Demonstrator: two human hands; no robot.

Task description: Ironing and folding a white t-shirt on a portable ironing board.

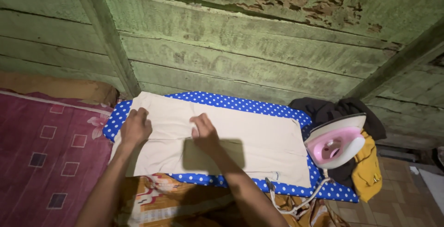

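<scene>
A cream cloth [249, 139] lies spread flat over a blue pad with white dots [231, 101]. My left hand [135, 126] presses on the cloth's left part, fingers curled at a fold. My right hand [203, 132] rests near the cloth's middle, fingers pinching a crease that runs across the fabric. A pink and white iron [336, 143] stands upright on its heel at the pad's right end, apart from both hands.
Behind the pad rises a green, peeling plank wall [240, 37]. A dark red patterned mattress [41, 153] lies at the left. Dark and mustard-yellow clothes [367, 162] are heaped behind the iron. An orange patterned cloth [162, 199] and the iron's white cord [286, 204] lie in front.
</scene>
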